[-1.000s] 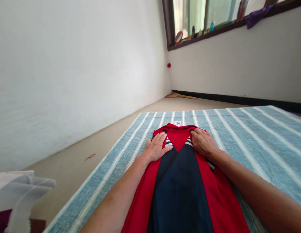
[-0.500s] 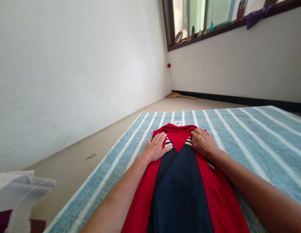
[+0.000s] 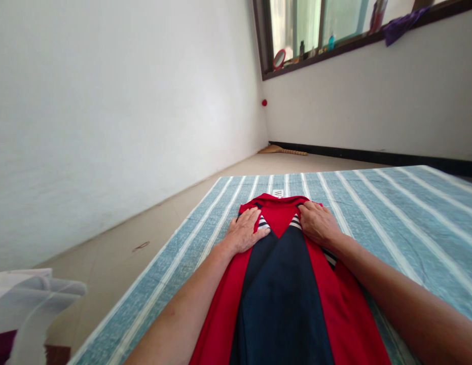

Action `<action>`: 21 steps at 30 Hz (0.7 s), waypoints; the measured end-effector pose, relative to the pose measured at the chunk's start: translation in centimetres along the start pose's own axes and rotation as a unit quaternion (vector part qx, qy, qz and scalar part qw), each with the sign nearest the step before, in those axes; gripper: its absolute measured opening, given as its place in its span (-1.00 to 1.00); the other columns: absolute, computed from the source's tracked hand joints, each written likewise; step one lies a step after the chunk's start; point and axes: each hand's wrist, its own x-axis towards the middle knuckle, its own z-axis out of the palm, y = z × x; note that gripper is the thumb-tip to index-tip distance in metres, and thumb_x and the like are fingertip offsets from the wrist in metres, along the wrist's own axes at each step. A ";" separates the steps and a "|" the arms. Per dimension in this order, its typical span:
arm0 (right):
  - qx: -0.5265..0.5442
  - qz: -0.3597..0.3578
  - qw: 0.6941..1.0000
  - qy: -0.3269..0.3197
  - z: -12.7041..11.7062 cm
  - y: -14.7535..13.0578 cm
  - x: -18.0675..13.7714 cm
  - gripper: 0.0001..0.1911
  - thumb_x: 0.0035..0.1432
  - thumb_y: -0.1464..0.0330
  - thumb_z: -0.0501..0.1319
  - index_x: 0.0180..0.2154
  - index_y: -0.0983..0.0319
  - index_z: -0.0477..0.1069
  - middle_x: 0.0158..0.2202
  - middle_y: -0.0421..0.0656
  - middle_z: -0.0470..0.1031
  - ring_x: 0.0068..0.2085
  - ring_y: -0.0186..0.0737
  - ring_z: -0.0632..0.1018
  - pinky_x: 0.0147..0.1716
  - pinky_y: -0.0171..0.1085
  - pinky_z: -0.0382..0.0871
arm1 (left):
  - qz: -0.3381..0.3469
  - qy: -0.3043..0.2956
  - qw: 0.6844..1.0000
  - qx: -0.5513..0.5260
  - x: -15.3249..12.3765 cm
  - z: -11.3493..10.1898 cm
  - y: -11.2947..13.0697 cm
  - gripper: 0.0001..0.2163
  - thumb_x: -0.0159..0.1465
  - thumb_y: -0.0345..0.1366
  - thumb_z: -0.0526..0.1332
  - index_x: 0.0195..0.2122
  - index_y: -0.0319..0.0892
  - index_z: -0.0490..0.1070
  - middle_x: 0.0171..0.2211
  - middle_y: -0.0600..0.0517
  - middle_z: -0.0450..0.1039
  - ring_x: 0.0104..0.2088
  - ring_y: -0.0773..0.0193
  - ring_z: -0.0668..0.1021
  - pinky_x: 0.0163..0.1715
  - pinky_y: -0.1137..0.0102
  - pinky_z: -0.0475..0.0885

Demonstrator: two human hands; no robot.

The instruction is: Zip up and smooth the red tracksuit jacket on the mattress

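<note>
A red and navy garment (image 3: 285, 284) with striped trim lies flat on a blue-and-white striped sheet (image 3: 395, 213). Its red collar end points away from me. My left hand (image 3: 245, 230) rests palm down on the garment's left shoulder, fingers stretched out flat. My right hand (image 3: 317, 223) lies on the right shoulder, fingers spread and slightly bent, their tips at the collar edge. Both forearms reach over the garment's sides.
White folded cloth (image 3: 26, 304) sits at the lower left. Bare floor (image 3: 152, 228) runs along the white wall on the left. A broom (image 3: 281, 150) lies in the far corner. A windowsill (image 3: 334, 43) holds bottles, a small mirror and a purple cloth.
</note>
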 end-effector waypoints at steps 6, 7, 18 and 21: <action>0.005 0.000 1.000 -0.004 -0.3 -0.1 -0.1 -0.70 0.33 0.39 -0.11 -0.14 0.23 0.39 -0.05 -0.05 0.44 -0.05 -0.06 0.44 -0.11 -0.16 0.12 | 0.003 -0.002 1.000 -0.006 0.0 -0.1 0.0 -0.29 0.30 0.18 -0.09 0.36 -0.13 -0.06 0.39 -0.08 -0.12 0.36 0.04 0.00 0.28 0.11 -0.01; 0.005 0.001 1.000 -0.007 -0.3 -0.2 -0.1 -0.70 0.33 0.39 -0.10 -0.14 0.23 0.39 -0.06 -0.05 0.44 -0.05 -0.06 0.44 -0.11 -0.16 0.12 | 0.004 -0.001 1.000 -0.007 0.0 -0.1 0.0 -0.29 0.30 0.18 -0.09 0.36 -0.14 -0.06 0.39 -0.09 -0.12 0.36 0.04 0.00 0.28 0.11 -0.01; 0.005 0.005 1.000 -0.014 -0.4 -0.2 0.0 -0.69 0.34 0.38 -0.10 -0.14 0.23 0.40 -0.06 -0.03 0.43 -0.05 -0.07 0.42 -0.12 -0.18 0.11 | -0.001 -0.001 1.000 -0.007 -0.1 -0.2 0.2 -0.29 0.30 0.17 -0.08 0.35 -0.16 -0.06 0.39 -0.08 -0.12 0.36 0.07 0.01 0.27 0.11 0.00; 0.006 0.003 1.000 -0.012 -0.3 -0.2 0.0 -0.68 0.35 0.37 -0.11 -0.12 0.23 0.40 -0.06 -0.04 0.43 -0.05 -0.07 0.42 -0.11 -0.17 0.11 | -0.002 -0.002 1.000 -0.008 -0.1 -0.2 0.1 -0.28 0.30 0.18 -0.08 0.36 -0.17 -0.06 0.39 -0.07 -0.12 0.36 0.06 0.00 0.28 0.09 0.00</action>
